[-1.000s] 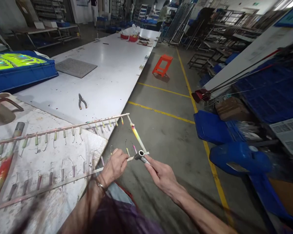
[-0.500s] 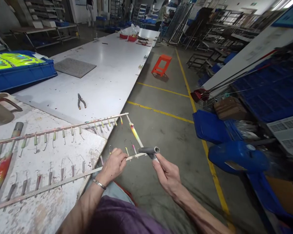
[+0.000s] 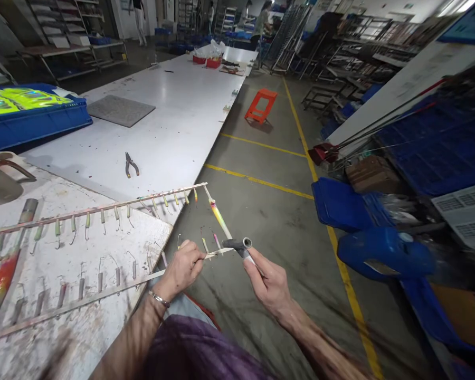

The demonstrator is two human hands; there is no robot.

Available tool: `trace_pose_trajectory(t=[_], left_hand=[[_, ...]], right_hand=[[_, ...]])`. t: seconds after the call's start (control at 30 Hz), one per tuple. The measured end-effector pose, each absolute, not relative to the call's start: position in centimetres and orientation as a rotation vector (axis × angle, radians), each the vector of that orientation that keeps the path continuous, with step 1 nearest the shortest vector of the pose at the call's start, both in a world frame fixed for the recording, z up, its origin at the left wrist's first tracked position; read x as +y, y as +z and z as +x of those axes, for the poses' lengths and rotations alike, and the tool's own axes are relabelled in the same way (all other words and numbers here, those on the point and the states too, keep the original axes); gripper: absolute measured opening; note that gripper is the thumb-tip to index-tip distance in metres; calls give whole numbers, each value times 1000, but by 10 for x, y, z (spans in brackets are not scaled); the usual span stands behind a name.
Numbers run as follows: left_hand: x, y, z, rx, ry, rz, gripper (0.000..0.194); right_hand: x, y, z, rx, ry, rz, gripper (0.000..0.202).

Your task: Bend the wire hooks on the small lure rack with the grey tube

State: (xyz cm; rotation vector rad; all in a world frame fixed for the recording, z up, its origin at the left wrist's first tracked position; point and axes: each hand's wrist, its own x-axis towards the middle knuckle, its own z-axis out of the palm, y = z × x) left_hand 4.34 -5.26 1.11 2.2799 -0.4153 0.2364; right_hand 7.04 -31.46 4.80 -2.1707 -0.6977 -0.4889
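Note:
My left hand (image 3: 184,266), with a bracelet at its wrist, is closed on the pale near strip (image 3: 114,291) of a ladder-like rack. My right hand (image 3: 267,277) grips the handle of a hammer-like tool (image 3: 237,244). Its dark, hollow, tubular head lies at the strip's right end; whether they touch I cannot tell. A crossbar (image 3: 220,217) painted yellow joins the near strip to the far strip (image 3: 98,210). Small hooked pieces (image 3: 101,282) in green, grey and pink line both strips. The rack's right end juts past the stained board (image 3: 67,353).
Pliers (image 3: 132,164) and a grey mat (image 3: 121,111) lie on the long white table (image 3: 174,111). At left are a blue crate (image 3: 39,122) and a jug (image 3: 3,182). An orange stool (image 3: 261,105) and a blue jerrycan (image 3: 383,255) stand on the floor. People are in the background.
My right hand has shifted slightly left, and the tool's head has tilted and moved a little left. My left hand keeps its place on the strip.

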Motion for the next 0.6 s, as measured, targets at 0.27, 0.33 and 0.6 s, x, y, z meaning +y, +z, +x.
trace_pose_trajectory(t=[0.27,0.33,0.6], left_hand=[[-56,10,39,-418,326,2320,27],[-58,8,39,-407,340,2324,27],[-60,8,38,-359,357,2360,27]], right_hand=[[-317,37,63,-800,-445,-2222,40],[-318,38,63,-808,-523,-2173,41],[-319,42,60,-833,-470,-2204,40]])
